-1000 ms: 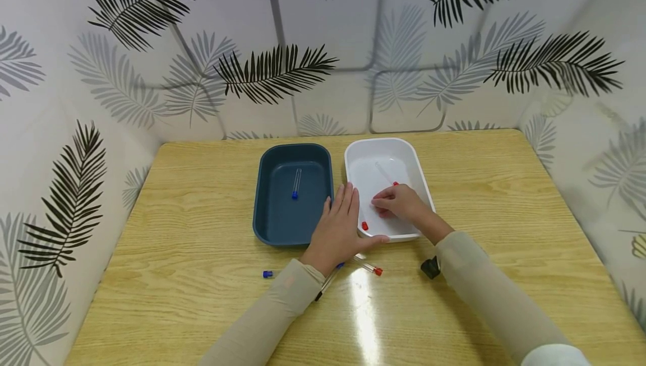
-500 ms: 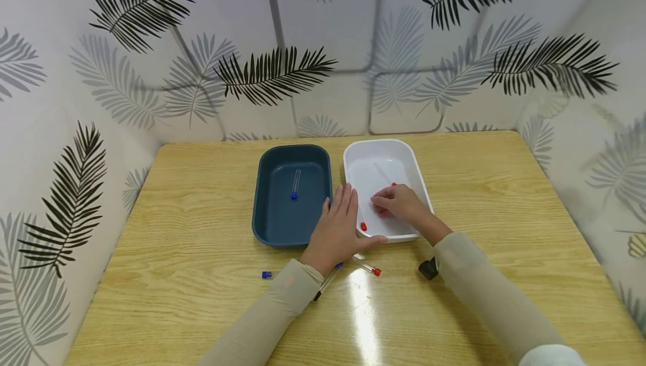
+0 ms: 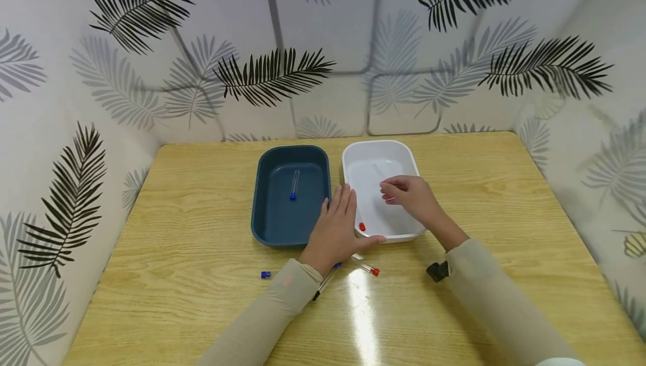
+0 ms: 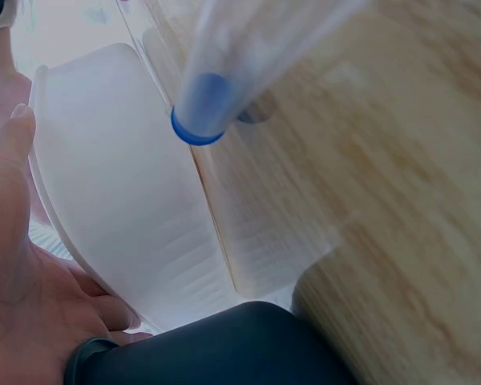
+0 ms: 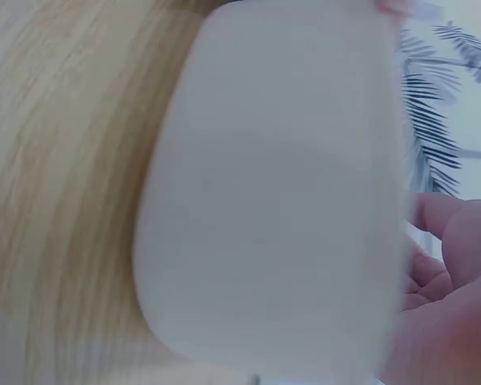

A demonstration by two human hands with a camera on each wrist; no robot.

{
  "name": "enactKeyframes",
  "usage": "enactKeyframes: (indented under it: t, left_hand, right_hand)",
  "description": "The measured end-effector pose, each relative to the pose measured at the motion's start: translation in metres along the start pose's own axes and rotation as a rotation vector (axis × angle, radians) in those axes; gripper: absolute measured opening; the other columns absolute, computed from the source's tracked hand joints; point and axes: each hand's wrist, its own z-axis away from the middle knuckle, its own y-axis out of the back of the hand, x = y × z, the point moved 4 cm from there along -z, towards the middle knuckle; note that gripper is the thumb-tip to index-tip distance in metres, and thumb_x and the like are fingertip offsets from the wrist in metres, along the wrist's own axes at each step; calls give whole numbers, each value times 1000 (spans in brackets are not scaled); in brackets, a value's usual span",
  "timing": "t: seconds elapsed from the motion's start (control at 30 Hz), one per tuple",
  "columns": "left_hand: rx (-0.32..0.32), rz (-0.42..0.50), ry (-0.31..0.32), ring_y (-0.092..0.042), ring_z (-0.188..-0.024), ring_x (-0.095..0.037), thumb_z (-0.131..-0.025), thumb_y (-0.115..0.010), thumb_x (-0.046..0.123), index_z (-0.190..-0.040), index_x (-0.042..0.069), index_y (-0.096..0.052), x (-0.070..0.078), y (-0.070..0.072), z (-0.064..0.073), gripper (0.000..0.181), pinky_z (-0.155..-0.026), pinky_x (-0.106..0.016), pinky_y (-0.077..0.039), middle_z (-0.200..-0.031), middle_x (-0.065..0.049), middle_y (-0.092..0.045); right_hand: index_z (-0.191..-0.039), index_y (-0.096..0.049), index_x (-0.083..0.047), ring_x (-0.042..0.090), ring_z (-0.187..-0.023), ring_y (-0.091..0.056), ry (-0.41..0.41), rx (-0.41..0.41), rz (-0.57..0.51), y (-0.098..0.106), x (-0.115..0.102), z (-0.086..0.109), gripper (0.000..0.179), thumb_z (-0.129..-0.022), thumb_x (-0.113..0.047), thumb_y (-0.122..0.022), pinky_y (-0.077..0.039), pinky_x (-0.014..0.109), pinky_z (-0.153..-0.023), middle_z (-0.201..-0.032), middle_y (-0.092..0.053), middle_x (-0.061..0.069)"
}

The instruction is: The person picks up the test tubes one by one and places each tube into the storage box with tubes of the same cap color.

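Observation:
My left hand (image 3: 334, 228) lies with straight fingers over the adjoining rims of a dark blue tray (image 3: 272, 231) and a white tray (image 3: 364, 150). Its thumb stretches along the white tray's front rim. Over the white tray's right half, my right hand (image 3: 411, 195) has its thumb and fingers bent together. The clear end of a test tube (image 3: 378, 170) shows just beyond these fingertips; I cannot tell whether they pinch it. A red cap (image 3: 361, 226) lies in the white tray's front left corner. One blue-capped test tube (image 3: 294, 186) rests in the blue tray.
In front of the trays lie a red-capped test tube (image 3: 367, 267), a slim clear piece with blue and black ends (image 3: 327, 282), and a blue cap (image 3: 266, 274) beside the left sleeve. A black device (image 3: 438, 271) sits at the right wrist. Patterned walls enclose the wooden table (image 3: 192, 231).
My right hand has moved up and right from the white tray's middle, now covering the red end of the tube there. My left hand keeps its place.

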Motion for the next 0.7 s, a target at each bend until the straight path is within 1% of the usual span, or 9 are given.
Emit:
enactKeyframes:
  t: [0.17,0.23,0.33,0.53,0.63,0.7]
  left_hand:
    - [-12,5,-1,-5,-141,-26,-70,-27,88,-148,3,-14,1,-1,0,116,-110,-48,-13,-155,-11,-7]
    - [-20,3,-1,-3,-141,-26,-70,-26,88,-149,3,-14,1,-1,0,116,-110,-47,-12,-155,-11,-7]
    - [-25,2,-1,-2,-141,-25,-70,-26,88,-149,3,-13,1,-1,0,116,-110,-47,-12,-155,-12,-6]
    - [-21,7,-4,1,-141,-24,-71,-29,86,-149,4,-12,-1,-1,0,114,-111,-46,-10,-155,-12,-6]
    - [-21,17,-5,2,-141,-23,-72,-30,86,-149,4,-12,-1,-1,0,114,-111,-46,-10,-155,-12,-6]
    - [-20,20,-6,1,-141,-24,-71,-29,86,-149,4,-12,-1,-2,0,114,-111,-46,-10,-155,-12,-6]
  right_hand:
    - [-110,-63,2,32,-90,-64,68,46,19,18,-8,23,42,-91,-35,-60,-53,36,-74,-101,-65,20]
    - [-109,-64,1,32,-91,-64,85,74,48,25,-9,34,41,-91,-36,-59,-53,36,-74,-100,-65,19]
    - [-106,-65,-2,30,-89,-64,106,116,108,33,-9,50,40,-92,-39,-57,-54,32,-73,-97,-66,16]
    - [-104,-68,-4,20,-83,-64,168,185,245,41,-2,81,34,-93,-34,-57,-51,20,-67,-92,-69,8]
    - [-103,-69,-6,17,-83,-63,205,204,302,40,3,95,28,-92,-30,-59,-50,19,-67,-93,-68,4]
    - [-102,-69,-8,14,-83,-62,226,202,335,37,8,103,22,-91,-26,-61,-51,21,-68,-92,-68,1]
